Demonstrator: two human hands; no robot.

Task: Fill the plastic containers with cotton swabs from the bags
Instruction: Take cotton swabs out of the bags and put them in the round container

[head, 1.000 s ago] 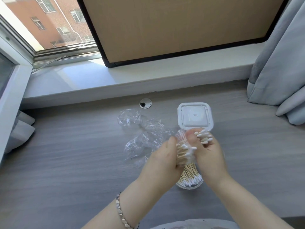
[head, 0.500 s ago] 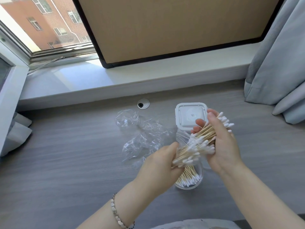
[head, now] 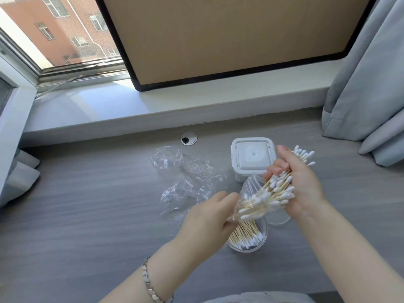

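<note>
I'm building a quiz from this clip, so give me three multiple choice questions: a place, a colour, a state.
1. Where is the square lidded container? A) on the table, beyond the round container B) on the windowsill C) in a hand
2. What colour are the tips of the cotton swabs? A) pink B) white C) blue
3. What does the right hand do? A) rests flat B) points C) grips cotton swabs
1 A: it stands on the tabletop behind the round one. 2 B: every tip shows white. 3 C: it is curled round them.
</note>
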